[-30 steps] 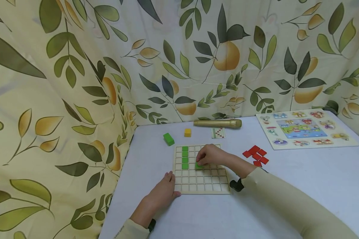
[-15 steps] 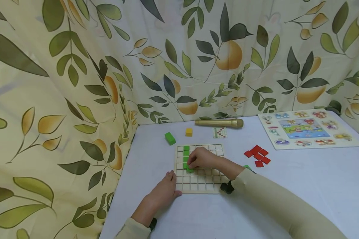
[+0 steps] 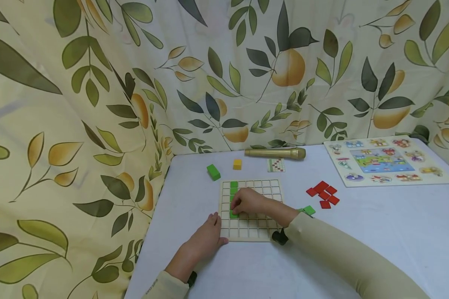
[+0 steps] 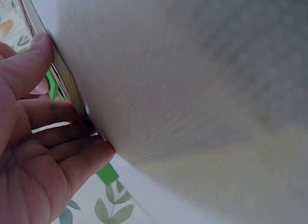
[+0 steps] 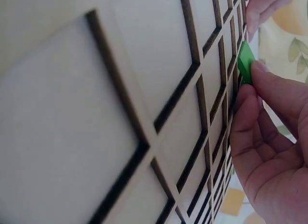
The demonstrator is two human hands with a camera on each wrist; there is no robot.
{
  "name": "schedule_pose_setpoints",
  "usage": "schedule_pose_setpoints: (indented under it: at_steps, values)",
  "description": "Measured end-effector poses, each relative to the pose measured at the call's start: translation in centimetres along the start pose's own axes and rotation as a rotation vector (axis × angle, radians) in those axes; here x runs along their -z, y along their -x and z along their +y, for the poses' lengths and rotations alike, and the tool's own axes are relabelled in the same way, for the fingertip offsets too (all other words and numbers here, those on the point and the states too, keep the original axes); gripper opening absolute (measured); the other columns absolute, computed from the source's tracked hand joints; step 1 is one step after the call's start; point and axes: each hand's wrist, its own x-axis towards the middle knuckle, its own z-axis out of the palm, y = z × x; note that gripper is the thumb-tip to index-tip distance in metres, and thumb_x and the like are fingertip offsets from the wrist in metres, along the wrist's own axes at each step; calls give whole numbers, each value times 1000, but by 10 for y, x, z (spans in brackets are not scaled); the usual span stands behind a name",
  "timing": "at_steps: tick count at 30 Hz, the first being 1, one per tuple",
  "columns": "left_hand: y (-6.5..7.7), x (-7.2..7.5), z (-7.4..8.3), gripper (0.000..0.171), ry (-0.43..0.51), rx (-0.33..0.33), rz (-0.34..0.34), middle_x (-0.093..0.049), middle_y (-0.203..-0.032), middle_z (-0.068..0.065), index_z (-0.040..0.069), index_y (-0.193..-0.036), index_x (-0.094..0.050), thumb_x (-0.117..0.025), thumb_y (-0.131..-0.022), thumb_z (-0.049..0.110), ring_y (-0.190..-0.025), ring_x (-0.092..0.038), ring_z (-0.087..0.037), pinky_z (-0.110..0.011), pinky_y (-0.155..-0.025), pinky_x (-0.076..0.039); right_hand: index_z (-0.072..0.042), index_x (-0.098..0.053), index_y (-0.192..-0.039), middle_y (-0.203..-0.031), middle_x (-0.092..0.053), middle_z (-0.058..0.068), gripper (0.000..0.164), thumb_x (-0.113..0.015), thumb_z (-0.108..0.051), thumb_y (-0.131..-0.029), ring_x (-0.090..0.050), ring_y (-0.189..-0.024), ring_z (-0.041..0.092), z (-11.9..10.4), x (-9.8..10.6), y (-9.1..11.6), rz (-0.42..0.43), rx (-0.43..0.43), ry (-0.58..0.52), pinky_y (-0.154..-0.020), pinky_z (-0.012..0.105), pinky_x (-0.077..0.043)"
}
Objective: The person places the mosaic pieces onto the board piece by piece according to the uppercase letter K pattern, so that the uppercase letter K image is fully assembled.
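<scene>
A square wooden grid board (image 3: 252,235) lies on the table. Along its second column from the left runs a line of green square tiles (image 3: 233,184). My right hand (image 3: 249,201) pinches a green tile (image 5: 246,61) between thumb and fingertips at the near end of that line. In the right wrist view the tile is tilted against the grid. At the board's near-left corner rests my left hand (image 3: 205,233). The left wrist view shows its extended fingers and thumb (image 4: 36,60) touching the board's edge. Some tiles are partly hidden behind my right hand.
Red tiles (image 3: 324,196) lie right of the board, with loose green tiles (image 3: 309,210) near my right sleeve. Behind the board are a green block (image 3: 213,172), a yellow block (image 3: 237,164), a gold microphone (image 3: 275,153) and a pattern card (image 3: 275,165). A picture puzzle board (image 3: 381,161) sits far right.
My right hand has carried the green tile leftward across the grid to the near end of the green line. The left hand stays at the board's edge. Loose green tiles beside my sleeve have come into view.
</scene>
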Motion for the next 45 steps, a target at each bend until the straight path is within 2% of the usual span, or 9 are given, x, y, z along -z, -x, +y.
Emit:
schedule_pose_setpoints:
  at_steps: [6, 15, 25, 31, 36, 45]
  values:
    - [-3, -1, 0, 78, -2, 2, 5, -32, -158, -26, -11, -150, -35, -62, -99, 41, -147, -30, -36, -42, -114, -36, -10, -78, -86, -78, -69, -9, 3, -80, -9, -86, -59, -77, 7, -3, -4, 2, 19, 3, 42, -74, 28, -52]
    - [-2, -1, 2, 78, -13, -5, 9, -34, -156, -27, -12, -148, -37, -64, -98, 40, -146, -33, -37, -42, -113, -38, -13, -75, -78, -73, -67, -11, 11, -80, -9, -86, -57, -75, 7, -4, -10, 5, 60, -16, 59, -73, 28, -51]
    - [-4, -1, 3, 79, -3, 9, -7, -33, -157, -25, -11, -149, -36, -64, -97, 41, -147, -31, -36, -42, -113, -38, -13, -77, -83, -78, -69, -10, 5, -80, -10, -87, -60, -79, 6, 2, -15, 10, 118, -1, 34, -75, 29, -52]
    - [-5, -1, 4, 79, 13, 13, -9, -32, -158, -24, -10, -150, -35, -64, -98, 41, -147, -30, -35, -42, -114, -36, -16, -77, -87, -81, -70, -12, 5, -76, -15, -92, -61, -83, 8, 2, -2, 20, 158, -24, -33, -81, 33, -52]
    - [-3, 0, 3, 79, 29, 21, 0, -31, -159, -24, -11, -150, -35, -65, -97, 40, -147, -30, -36, -43, -113, -36, -12, -77, -91, -87, -70, -9, 5, -75, -15, -93, -62, -83, 10, 4, 13, 31, 184, -58, -78, -79, 34, -53]
    - [-2, -2, 2, 79, 36, 29, 2, -30, -159, -24, -10, -150, -35, -65, -97, 40, -148, -28, -36, -43, -114, -35, -12, -77, -93, -87, -70, -8, 4, -78, -15, -90, -60, -79, 12, 18, 34, 50, 205, -72, -27, -73, 32, -52]
